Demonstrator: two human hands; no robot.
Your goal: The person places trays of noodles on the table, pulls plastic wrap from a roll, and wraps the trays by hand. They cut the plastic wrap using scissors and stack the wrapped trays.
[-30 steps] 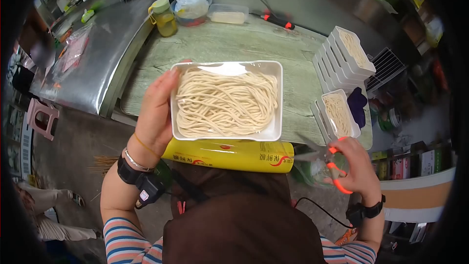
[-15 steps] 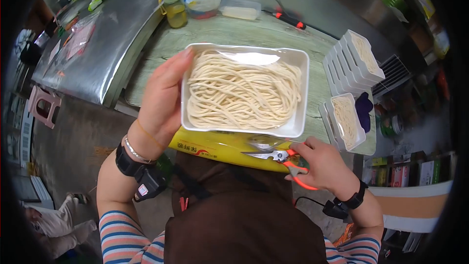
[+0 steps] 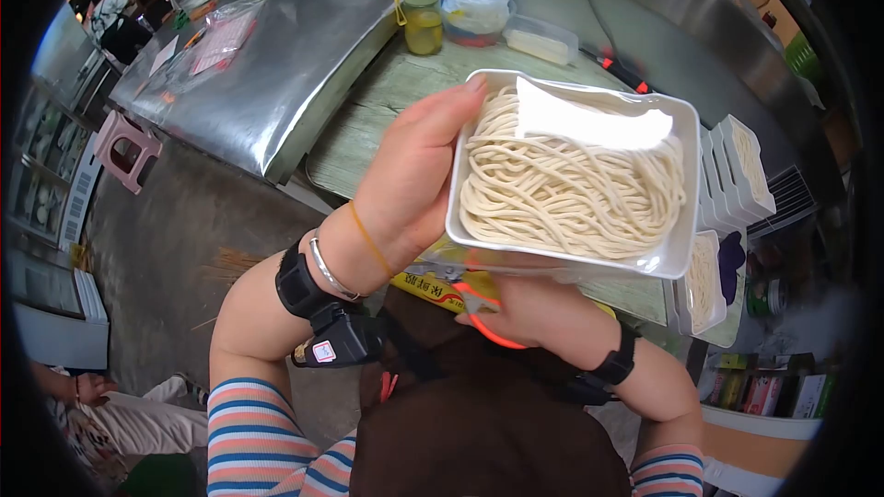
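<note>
My left hand grips the left edge of a white tray, thumb on its upper left corner. Pale thick noodles fill the tray under clear film, which throws back a bright glare. Below the tray, my right hand is closed on orange-handled scissors. Their blades point left, partly hidden, near loose clear film at the tray's underside. A yellow cling film roll lies at the bench's near edge in front of my apron, largely covered by my right hand and the tray.
More noodle trays stand stacked at the right, with another tray beside a purple item. At the back are a jar, a bagged bowl and a lidded box. Another person sits lower left.
The view has swung left. My right hand has brought the scissors leftward beneath the tray, toward my left wrist. The tray stays in my left hand, slightly tilted.
</note>
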